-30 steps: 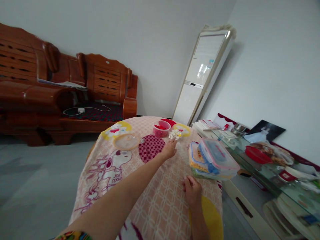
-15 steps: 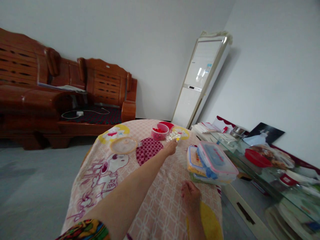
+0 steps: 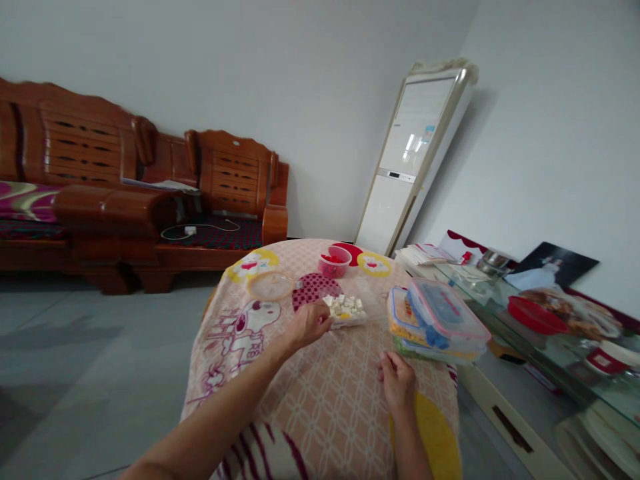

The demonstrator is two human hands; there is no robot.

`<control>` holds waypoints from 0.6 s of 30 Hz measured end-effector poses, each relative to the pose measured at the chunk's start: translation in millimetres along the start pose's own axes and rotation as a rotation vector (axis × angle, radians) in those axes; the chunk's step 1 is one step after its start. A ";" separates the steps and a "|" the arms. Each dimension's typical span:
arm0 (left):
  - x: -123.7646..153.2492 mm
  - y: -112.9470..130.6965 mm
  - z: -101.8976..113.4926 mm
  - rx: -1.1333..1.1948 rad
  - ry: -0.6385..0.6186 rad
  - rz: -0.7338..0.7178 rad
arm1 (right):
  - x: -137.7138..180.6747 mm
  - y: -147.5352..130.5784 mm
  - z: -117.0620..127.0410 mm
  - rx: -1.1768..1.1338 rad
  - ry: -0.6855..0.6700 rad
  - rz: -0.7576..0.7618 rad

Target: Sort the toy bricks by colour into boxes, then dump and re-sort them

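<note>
My left hand (image 3: 312, 323) is closed on the near left edge of a clear plastic box (image 3: 345, 321). White cube-like pieces (image 3: 346, 305) and a bit of yellow lie in the box, and its transparent lid seems to stand open behind it. My right hand (image 3: 399, 381) rests on the tablecloth with its fingers loosely curled and nothing visible in them, just in front of a stack of lidded food containers (image 3: 443, 323). A round pink tub (image 3: 335, 261) with red pieces stands farther back. A round clear lid (image 3: 271, 285) lies at the left.
A patterned cloth (image 3: 325, 387) covers the round table. To the right is a glass-topped cabinet (image 3: 480, 297) crowded with papers, a red basin (image 3: 537, 315) and bowls. A wooden sofa (image 3: 235, 193) and a tall white air conditioner (image 3: 413, 160) stand behind.
My left hand has drawn the box of white pieces from beside the pink tub toward me. My right hand stays near the stacked containers. The camera view has shifted left.
</note>
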State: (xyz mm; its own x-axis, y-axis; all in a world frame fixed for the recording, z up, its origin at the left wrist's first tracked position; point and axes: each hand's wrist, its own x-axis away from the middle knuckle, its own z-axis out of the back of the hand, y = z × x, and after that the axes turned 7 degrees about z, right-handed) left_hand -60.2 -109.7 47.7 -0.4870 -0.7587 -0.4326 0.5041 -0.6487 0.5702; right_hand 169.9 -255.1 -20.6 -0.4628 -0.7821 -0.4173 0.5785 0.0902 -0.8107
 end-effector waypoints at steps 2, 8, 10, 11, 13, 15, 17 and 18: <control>12.1 0.7 12.9 0.001 0.004 0.009 | -0.5 -2.1 0.2 0.000 0.003 -0.012; 22.7 -1.7 33.3 0.000 0.009 0.056 | -2.0 -4.2 1.3 -0.008 -0.006 -0.073; 22.2 -2.2 34.7 -0.003 0.037 0.052 | -2.2 -3.6 1.8 -0.016 -0.015 -0.081; 21.8 -2.5 34.5 -0.007 0.055 0.040 | -2.4 -3.2 1.9 -0.018 -0.016 -0.079; 21.2 -2.9 32.2 -0.018 0.085 0.005 | -2.8 -2.5 2.2 -0.015 -0.014 -0.068; 20.6 -3.0 28.4 -0.021 0.103 -0.023 | -3.2 -1.9 2.2 -0.007 -0.009 -0.060; 19.8 -1.8 24.4 -0.030 0.110 -0.026 | -3.6 -1.7 2.3 0.003 -0.004 -0.057; 19.3 -0.3 22.8 -0.043 0.108 -0.021 | -3.7 -1.9 2.4 0.005 -0.001 -0.057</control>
State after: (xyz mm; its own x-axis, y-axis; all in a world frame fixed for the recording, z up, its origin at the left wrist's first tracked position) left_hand -86.0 -122.8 55.0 -0.4198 -0.7452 -0.5182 0.5253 -0.6651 0.5308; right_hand 172.1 -253.8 -16.5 -0.4940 -0.7867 -0.3702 0.5550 0.0425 -0.8308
